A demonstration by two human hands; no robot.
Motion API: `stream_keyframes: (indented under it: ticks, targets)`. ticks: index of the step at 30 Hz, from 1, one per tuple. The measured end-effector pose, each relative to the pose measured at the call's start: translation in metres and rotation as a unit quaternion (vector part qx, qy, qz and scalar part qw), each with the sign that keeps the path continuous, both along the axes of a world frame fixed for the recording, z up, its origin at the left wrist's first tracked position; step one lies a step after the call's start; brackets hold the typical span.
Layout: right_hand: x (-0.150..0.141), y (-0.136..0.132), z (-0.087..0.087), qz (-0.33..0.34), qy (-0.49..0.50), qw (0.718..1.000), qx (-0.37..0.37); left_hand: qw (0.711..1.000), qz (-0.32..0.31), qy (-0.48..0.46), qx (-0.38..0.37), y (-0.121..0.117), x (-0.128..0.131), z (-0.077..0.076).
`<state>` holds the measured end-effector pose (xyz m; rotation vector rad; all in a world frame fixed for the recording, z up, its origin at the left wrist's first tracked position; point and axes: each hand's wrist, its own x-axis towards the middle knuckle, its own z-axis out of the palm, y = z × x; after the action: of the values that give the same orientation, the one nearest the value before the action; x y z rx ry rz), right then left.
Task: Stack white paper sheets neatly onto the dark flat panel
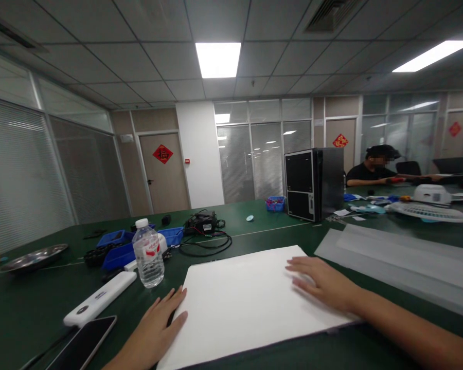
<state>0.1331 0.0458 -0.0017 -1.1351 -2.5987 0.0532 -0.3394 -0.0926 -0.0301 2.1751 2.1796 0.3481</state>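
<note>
A large white sheet or board (239, 303) lies flat on the green table in front of me; I cannot tell whether it is a single layer. At its left edge rests my left hand (158, 324), fingers stretched out and thumb apart, with nothing in its grasp. Over the right part of the white surface is my right hand (320, 285), its fingers spread and slightly blurred, also holding nothing. A clear water bottle (149, 257) with a white cap stands upright beyond my left hand. Right of the white sheet lie translucent plastic sheets (405, 262).
On the left are a phone (83, 344), a white power bank-like device (100, 299), blue trays (119, 256) and a metal plate (34, 258). A black adapter with cables (204, 224) and a computer tower (312, 182) stand farther back. Another person (374, 167) sits at the far right.
</note>
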Motion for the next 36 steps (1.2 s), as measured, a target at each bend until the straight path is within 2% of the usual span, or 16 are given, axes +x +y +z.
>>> stream_keyframes:
  ticks: [1, 3, 6, 8, 10, 13, 17, 22, 26, 28, 30, 32, 33, 34, 36]
  targets:
    - [0.015, 0.017, -0.003, -0.071, -0.023, 0.997, 0.035, 1.0, -0.003, 0.002, 0.004, 0.0, -0.001, -0.001]
    - [0.051, 0.048, -0.008, -0.196, -0.039, 0.978, 0.061, 1.0, -0.008, 0.003, 0.012, 0.0, -0.002, -0.002]
    - [0.11, 0.079, -0.015, -0.374, -0.036, 0.926, 0.046, 1.0, -0.008, -0.001, 0.021, -0.001, -0.002, -0.002]
    - [0.14, 0.09, -0.022, -0.456, -0.034, 0.889, 0.014, 1.0, -0.008, -0.001, 0.021, -0.001, -0.001, -0.001]
    - [0.158, 0.097, -0.029, -0.485, -0.035, 0.874, -0.013, 1.0, -0.006, 0.003, 0.014, -0.002, 0.001, 0.0]
    - [0.163, 0.103, -0.039, -0.465, -0.044, 0.884, -0.004, 1.0, -0.008, 0.01, 0.002, -0.004, 0.003, 0.002]
    - [0.151, 0.102, -0.043, -0.409, -0.071, 0.909, 0.04, 1.0, -0.009, 0.012, -0.002, -0.005, 0.005, 0.002]
    - [0.133, 0.085, -0.026, -0.359, -0.085, 0.926, 0.079, 1.0, -0.011, 0.013, -0.002, -0.007, 0.004, 0.001]
    - [0.096, 0.062, -0.006, -0.302, -0.075, 0.943, 0.121, 1.0, -0.012, 0.012, 0.004, -0.006, 0.003, 0.0]
    - [0.069, 0.046, 0.001, -0.241, -0.07, 0.959, 0.128, 1.0, -0.014, 0.008, 0.013, -0.006, 0.003, 0.001]
    - [0.044, 0.029, 0.005, -0.15, -0.07, 0.979, 0.118, 1.0, -0.016, 0.005, 0.015, -0.007, 0.003, 0.002]
    - [0.027, 0.016, 0.008, -0.054, -0.054, 0.993, 0.092, 1.0, -0.016, 0.005, 0.012, -0.008, 0.004, 0.004]
    - [0.023, 0.013, 0.009, -0.031, -0.039, 0.995, 0.081, 1.0, -0.017, 0.005, 0.009, -0.008, 0.004, 0.004]
    - [0.021, 0.011, 0.01, -0.028, -0.023, 0.997, 0.073, 1.0, -0.018, 0.004, 0.008, -0.008, 0.005, 0.004]
    - [0.023, 0.012, 0.009, -0.063, -0.003, 0.996, 0.065, 1.0, -0.019, -0.001, 0.013, -0.009, 0.004, 0.004]
